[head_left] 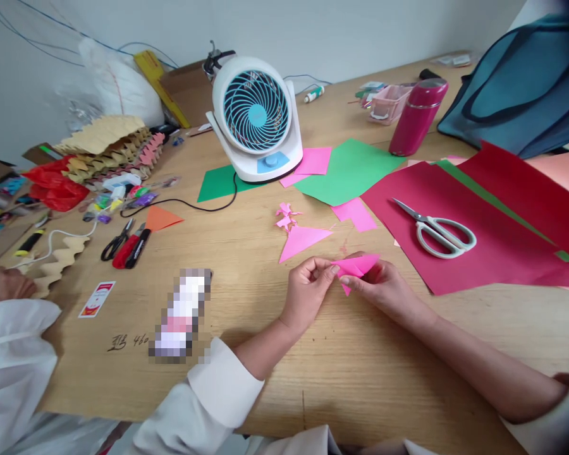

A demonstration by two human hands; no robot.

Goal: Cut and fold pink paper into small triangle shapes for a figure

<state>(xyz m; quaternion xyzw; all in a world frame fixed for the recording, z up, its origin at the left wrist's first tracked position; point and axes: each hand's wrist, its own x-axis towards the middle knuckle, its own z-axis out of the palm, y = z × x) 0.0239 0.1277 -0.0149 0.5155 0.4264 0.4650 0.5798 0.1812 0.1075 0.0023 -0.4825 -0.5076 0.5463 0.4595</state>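
A small folded piece of pink paper (358,265) is held between both hands above the front middle of the table. My left hand (310,287) pinches its left corner with thumb and forefinger. My right hand (384,287) grips the right part, thumb in front and fingers behind it. Just beyond the hands lies a pink paper triangle (303,242), with a cluster of small pink scraps (287,217) behind it. Pink sheets (360,215) rest farther back. White-handled scissors (443,237) lie on a large dark red sheet (408,221) to the right.
A white fan (258,117) stands at the back, near a green sheet (353,167). A magenta bottle (417,117) and blue bag (516,88) are back right. At left are a blurred-out phone (183,313), black scissors (117,240), red cutter (129,249) and another person's hand (7,284).
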